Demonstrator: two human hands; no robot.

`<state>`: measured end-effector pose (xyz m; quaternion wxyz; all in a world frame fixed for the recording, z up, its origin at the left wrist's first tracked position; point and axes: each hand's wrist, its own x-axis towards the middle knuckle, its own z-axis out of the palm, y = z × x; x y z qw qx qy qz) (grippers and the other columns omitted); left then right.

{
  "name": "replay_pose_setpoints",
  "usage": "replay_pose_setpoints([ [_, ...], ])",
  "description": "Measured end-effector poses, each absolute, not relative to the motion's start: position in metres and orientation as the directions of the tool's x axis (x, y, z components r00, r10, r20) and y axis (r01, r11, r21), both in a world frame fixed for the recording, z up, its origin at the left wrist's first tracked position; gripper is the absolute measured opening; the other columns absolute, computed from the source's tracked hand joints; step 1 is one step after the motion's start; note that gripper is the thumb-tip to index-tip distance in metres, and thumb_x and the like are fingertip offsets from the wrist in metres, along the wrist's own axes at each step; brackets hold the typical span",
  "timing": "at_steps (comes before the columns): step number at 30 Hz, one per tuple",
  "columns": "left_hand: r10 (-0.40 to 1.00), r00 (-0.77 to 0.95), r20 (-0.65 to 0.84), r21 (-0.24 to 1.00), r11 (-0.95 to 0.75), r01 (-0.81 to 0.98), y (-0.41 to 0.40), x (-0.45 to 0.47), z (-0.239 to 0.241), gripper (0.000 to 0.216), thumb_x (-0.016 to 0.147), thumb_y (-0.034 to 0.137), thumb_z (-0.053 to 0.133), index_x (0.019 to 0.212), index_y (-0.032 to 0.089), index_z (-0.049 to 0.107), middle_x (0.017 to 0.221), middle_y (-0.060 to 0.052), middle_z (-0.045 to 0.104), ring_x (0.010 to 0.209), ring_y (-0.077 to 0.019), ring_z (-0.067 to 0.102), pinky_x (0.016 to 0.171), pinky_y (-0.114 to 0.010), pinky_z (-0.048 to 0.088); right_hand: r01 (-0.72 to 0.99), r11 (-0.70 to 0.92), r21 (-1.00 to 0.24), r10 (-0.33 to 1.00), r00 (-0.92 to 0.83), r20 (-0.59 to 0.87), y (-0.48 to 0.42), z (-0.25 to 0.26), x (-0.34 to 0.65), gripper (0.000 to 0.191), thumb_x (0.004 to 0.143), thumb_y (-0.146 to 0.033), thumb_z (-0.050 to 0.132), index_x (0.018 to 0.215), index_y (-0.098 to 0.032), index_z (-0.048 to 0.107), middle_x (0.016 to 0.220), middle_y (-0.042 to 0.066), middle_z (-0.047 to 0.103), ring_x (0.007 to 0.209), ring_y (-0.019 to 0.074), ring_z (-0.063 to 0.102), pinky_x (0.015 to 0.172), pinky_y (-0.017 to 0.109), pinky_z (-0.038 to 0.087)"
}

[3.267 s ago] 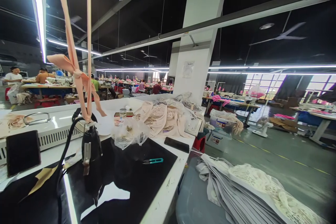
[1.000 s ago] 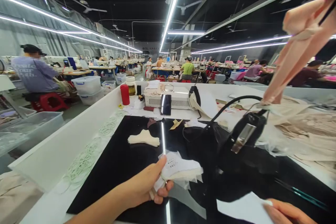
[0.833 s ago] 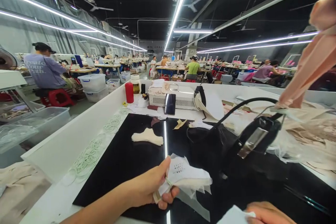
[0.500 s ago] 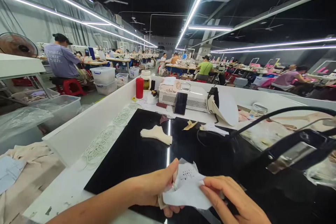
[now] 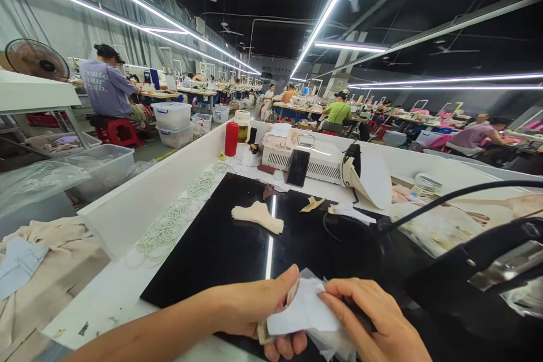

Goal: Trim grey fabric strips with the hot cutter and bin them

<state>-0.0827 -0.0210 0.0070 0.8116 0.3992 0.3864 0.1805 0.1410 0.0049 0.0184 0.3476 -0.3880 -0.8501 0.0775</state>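
Observation:
My left hand is closed around a small stack of beige fabric pieces, thumb on top and fingers curled beneath. A white paper slip lies over this stack. My right hand pinches the slip's right edge between thumb and fingers. Thin see-through sheeting hangs below and behind the paper. Beyond my hands, a cream fabric piece lies on the glossy black board. Much of the stack is hidden by my left hand and the paper.
Pale green loops lie along the board's left. Toward the back stand a phone, a white vented machine, a red bottle and a visor. Black equipment with a cable occupies the right. Co-workers sit at sewing machines beyond.
The slip's printed marks, visible earlier, no longer show; a blank face is turned up. More see-through sheeting appears beneath it. The camera view has shifted slightly left.

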Motion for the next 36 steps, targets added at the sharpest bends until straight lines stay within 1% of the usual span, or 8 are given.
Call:
replay_pose_setpoints([
  [5, 0.603, 0.619, -0.503, 0.799, 0.597, 0.068, -0.022, -0.083, 0.011, 0.095, 0.083, 0.095, 0.012, 0.064, 0.016, 0.06, 0.06, -0.002, 0.05, 0.05, -0.0114, 0.042, 0.047, -0.026, 0.033, 0.603, 0.682, -0.415, 0.719, -0.446, 0.533, 0.004, 0.019, 0.137, 0.032, 0.099, -0.056, 0.056, 0.085, -0.031, 0.071, 0.083, -0.002, 0.074, 0.077, 0.0208, 0.07, 0.072, 0.03, 0.054],
  [9, 0.652, 0.584, -0.484, 0.821, 0.569, 0.045, -0.025, -0.083, 0.015, 0.087, 0.078, 0.097, 0.035, 0.065, 0.015, 0.06, 0.066, -0.004, 0.056, 0.055, -0.0118, 0.048, 0.052, -0.027, 0.038, 0.612, 0.666, -0.426, 0.735, -0.443, 0.513, 0.004, 0.02, 0.136, 0.034, 0.099, -0.058, 0.055, 0.084, -0.031, 0.072, 0.081, -0.001, 0.073, 0.076, 0.0209, 0.07, 0.071, 0.03, 0.055],
  [13, 0.689, 0.582, -0.432, 0.874, 0.478, 0.082, -0.029, -0.085, 0.016, 0.082, 0.068, 0.098, 0.049, 0.064, 0.017, 0.06, 0.061, -0.001, 0.051, 0.053, -0.0115, 0.043, 0.049, -0.027, 0.034, 0.625, 0.646, -0.438, 0.754, -0.433, 0.494, 0.003, 0.02, 0.135, 0.036, 0.098, -0.06, 0.055, 0.085, -0.031, 0.072, 0.079, 0.0, 0.073, 0.073, 0.0211, 0.069, 0.068, 0.03, 0.055],
  [18, 0.7, 0.581, -0.416, 0.892, 0.438, 0.111, -0.029, -0.085, 0.013, 0.079, 0.067, 0.097, 0.052, 0.061, 0.019, 0.057, 0.055, 0.003, 0.043, 0.051, -0.0111, 0.039, 0.045, -0.026, 0.03, 0.631, 0.636, -0.444, 0.762, -0.42, 0.494, 0.002, 0.015, 0.135, 0.033, 0.097, -0.059, 0.057, 0.086, -0.031, 0.071, 0.078, -0.001, 0.072, 0.071, 0.0198, 0.069, 0.065, 0.028, 0.055],
  [22, 0.712, 0.558, -0.427, 0.895, 0.423, 0.144, -0.029, -0.083, 0.012, 0.08, 0.068, 0.097, 0.05, 0.062, 0.018, 0.057, 0.058, 0.002, 0.048, 0.047, -0.009, 0.039, 0.042, -0.025, 0.028, 0.637, 0.627, -0.448, 0.766, -0.403, 0.501, 0.002, 0.011, 0.136, 0.031, 0.097, -0.059, 0.058, 0.088, -0.031, 0.07, 0.078, -0.003, 0.072, 0.071, 0.0188, 0.069, 0.066, 0.026, 0.054],
  [26, 0.732, 0.531, -0.428, 0.9, 0.401, 0.173, -0.031, -0.083, 0.013, 0.081, 0.07, 0.097, 0.045, 0.062, 0.018, 0.057, 0.058, 0.001, 0.051, 0.048, -0.0097, 0.043, 0.043, -0.024, 0.034, 0.636, 0.632, -0.443, 0.76, -0.397, 0.514, 0.001, 0.006, 0.134, 0.032, 0.097, -0.058, 0.058, 0.085, -0.03, 0.068, 0.077, -0.002, 0.071, 0.071, 0.0195, 0.068, 0.066, 0.027, 0.054],
  [29, 0.736, 0.521, -0.431, 0.896, 0.417, 0.151, -0.032, -0.084, 0.015, 0.079, 0.071, 0.095, 0.05, 0.064, 0.017, 0.057, 0.062, 0.0, 0.053, 0.051, -0.0095, 0.044, 0.047, -0.024, 0.037, 0.643, 0.599, -0.476, 0.784, -0.352, 0.511, 0.0, 0.004, 0.132, 0.033, 0.097, -0.059, 0.057, 0.087, -0.029, 0.067, 0.079, -0.002, 0.07, 0.074, 0.0196, 0.067, 0.069, 0.028, 0.053],
  [36, 0.74, 0.518, -0.429, 0.893, 0.435, 0.118, -0.033, -0.085, 0.014, 0.076, 0.074, 0.091, 0.053, 0.067, 0.015, 0.056, 0.065, -0.001, 0.052, 0.049, -0.0073, 0.04, 0.046, -0.024, 0.032, 0.617, 0.588, -0.523, 0.798, -0.337, 0.499, -0.002, 0.002, 0.129, 0.028, 0.097, -0.055, 0.061, 0.085, -0.029, 0.066, 0.079, -0.003, 0.068, 0.075, 0.0184, 0.065, 0.07, 0.027, 0.051],
])
